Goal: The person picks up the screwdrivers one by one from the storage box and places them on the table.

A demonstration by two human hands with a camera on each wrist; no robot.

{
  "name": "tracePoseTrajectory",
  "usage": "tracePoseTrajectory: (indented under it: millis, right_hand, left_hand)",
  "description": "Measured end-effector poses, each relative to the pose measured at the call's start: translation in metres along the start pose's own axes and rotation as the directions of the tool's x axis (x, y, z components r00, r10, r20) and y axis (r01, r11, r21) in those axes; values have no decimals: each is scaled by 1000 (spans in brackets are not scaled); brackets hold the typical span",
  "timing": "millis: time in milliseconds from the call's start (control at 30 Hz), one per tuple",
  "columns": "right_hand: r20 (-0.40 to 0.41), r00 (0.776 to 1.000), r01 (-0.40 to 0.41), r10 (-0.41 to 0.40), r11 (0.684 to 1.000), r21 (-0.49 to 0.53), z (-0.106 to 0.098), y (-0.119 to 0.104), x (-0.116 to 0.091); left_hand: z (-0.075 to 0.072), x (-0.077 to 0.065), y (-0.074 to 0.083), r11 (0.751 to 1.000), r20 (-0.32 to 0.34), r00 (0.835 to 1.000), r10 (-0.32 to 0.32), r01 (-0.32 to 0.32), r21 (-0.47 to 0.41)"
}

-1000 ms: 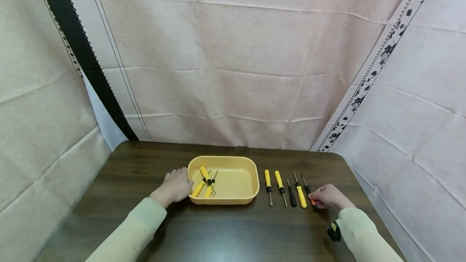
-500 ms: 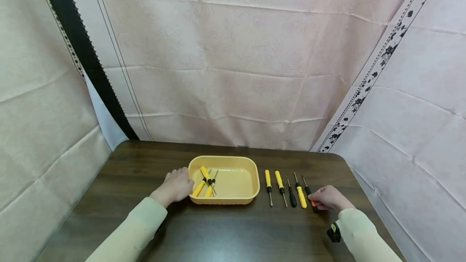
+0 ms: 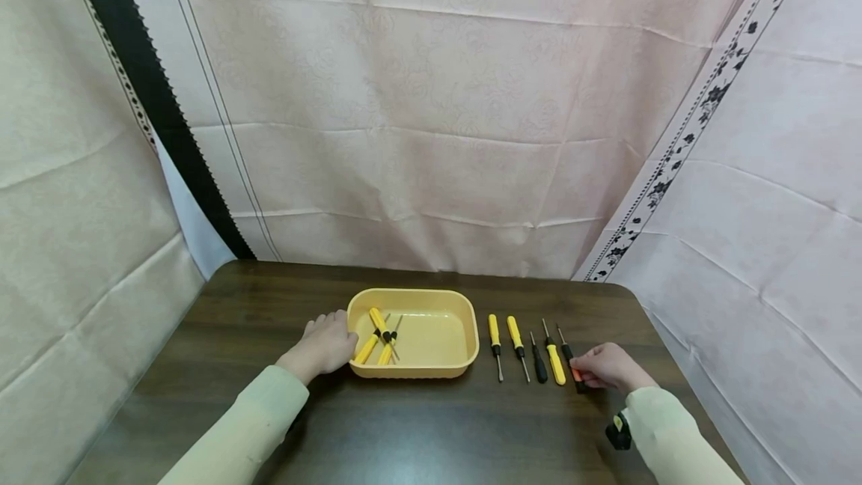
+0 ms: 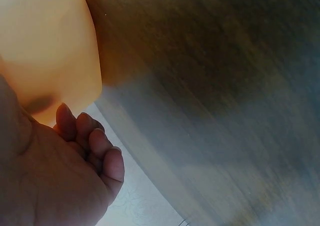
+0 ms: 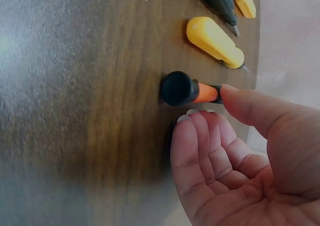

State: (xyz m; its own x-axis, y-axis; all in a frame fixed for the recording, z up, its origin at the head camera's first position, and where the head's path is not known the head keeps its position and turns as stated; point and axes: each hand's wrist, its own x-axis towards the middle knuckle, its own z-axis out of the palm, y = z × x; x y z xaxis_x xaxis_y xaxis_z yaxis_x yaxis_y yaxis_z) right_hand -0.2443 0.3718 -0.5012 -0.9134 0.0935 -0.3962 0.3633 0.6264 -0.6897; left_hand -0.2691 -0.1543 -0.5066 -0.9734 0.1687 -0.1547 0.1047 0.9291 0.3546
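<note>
My left hand [image 3: 322,346] grips the left side of a yellow plastic bin [image 3: 468,335], its thumb at the rim. In the left wrist view its fingers curl beside the bin's outer wall [image 4: 55,40]. Several yellow-handled screwdrivers [image 3: 378,319] lie crossed in the bin's left part. My right hand [image 3: 609,365] pinches a black-and-orange screwdriver [image 3: 567,351] at the right end of a row on the table. The right wrist view shows the black butt of this screwdriver [image 5: 176,88] towards the camera, thumb and fingertips on either side of the handle.
To the left in the row lie a yellow screwdriver [image 3: 556,365], a small black one [image 3: 540,365] and two more yellow ones, including the leftmost screwdriver [image 3: 494,331]. The dark wooden table [image 3: 431,432] ends at a pale cloth [image 3: 431,171] hung behind it.
</note>
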Motion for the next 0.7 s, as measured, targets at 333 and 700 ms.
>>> tracePoseTrajectory:
  millis: [333,700]
  right_hand:
    - [-122,978,181,-168,978,104,-6,-33,0]
    - [9,967,246,-256,939,241,21,-85,-9]
  left_hand:
    - [-4,-1,-1,1000,-11,1000,5,-5,2]
    - [3,-2,2,1000,2,1000,2,-2,-20]
